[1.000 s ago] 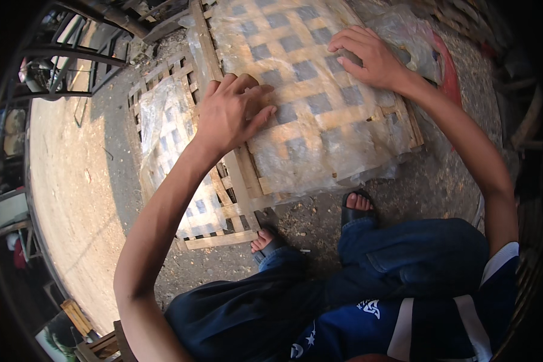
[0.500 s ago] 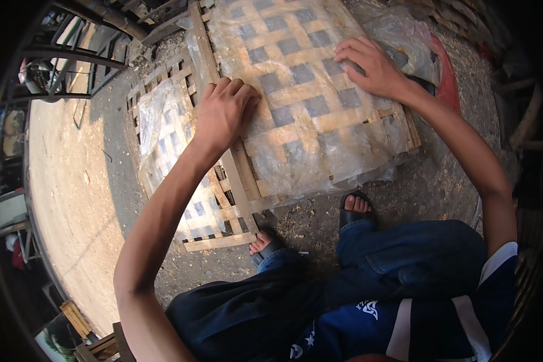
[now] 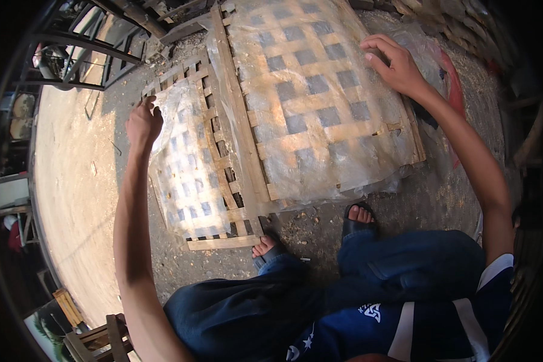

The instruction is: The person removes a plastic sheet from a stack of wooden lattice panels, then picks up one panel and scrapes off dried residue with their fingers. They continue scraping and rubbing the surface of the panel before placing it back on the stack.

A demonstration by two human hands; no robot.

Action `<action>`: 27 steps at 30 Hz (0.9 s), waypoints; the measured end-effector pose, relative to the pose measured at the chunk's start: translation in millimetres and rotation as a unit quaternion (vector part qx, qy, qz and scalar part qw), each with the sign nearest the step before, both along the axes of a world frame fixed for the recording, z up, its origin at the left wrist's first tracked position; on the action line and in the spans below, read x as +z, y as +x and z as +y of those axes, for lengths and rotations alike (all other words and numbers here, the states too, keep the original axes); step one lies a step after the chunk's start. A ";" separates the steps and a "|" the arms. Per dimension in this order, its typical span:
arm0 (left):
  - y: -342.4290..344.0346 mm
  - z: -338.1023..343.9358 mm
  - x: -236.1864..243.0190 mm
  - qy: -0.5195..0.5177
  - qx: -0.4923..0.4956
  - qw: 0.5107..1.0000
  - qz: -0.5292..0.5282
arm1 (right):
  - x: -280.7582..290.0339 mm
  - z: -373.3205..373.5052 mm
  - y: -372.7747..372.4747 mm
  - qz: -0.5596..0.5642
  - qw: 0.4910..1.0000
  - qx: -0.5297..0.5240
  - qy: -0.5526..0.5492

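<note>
Reaches with left hand (image 3: 143, 123) to the left edge of the small lattice (image 3: 223, 243), just short of its far left corner and beside the rim of the small sheet (image 3: 181, 145); bends the fingers there in a loose curl; as to this grip, cannot tell whether thumb and fingertips meet or pinch the plastic. Holds right hand (image 3: 398, 67) at the right edge of the large lattice (image 3: 256, 172), over the far half of that edge; bends these fingers too, with a plain gap between thumb and forefinger; has nothing visible in this grip, and cannot tell whether the fingertips touch the large sheet (image 3: 326, 175).

Has both lattices on the near side of the floor (image 3: 301, 226), small to the left, large to the right, close together along the large one's left edge; shows wooden slats and dark square gaps through the clear, wrinkled plastic on each; at the large lattice's near edge, hangs loose and crumpled in the sheet.

Beyond the large lattice's right edge, shows loose plastic (image 3: 425, 45) and a red piece (image 3: 452, 84); stands in dark sandals (image 3: 359, 226) near the lattices' near edges, in jeans (image 3: 404, 256) and a blue shirt (image 3: 338, 326).
</note>
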State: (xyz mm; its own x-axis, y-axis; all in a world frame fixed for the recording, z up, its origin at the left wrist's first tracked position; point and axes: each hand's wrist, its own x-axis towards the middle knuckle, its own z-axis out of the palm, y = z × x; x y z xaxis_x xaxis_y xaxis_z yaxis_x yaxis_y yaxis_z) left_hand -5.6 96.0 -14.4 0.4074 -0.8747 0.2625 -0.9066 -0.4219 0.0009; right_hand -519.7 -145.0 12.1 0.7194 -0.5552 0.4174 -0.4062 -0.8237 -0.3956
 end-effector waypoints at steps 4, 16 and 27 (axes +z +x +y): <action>-41.9 -10.1 7.9 -0.044 -0.116 0.988 0.090 | 3.4 4.3 17.9 0.014 0.998 0.053 0.012; -219.3 -2.4 18.4 0.075 -0.415 0.904 0.069 | 33.8 22.9 174.8 0.200 0.793 0.214 0.534; -222.7 -5.7 12.5 0.068 -0.417 0.901 0.100 | 31.5 -106.7 201.5 -0.161 0.938 -0.018 0.306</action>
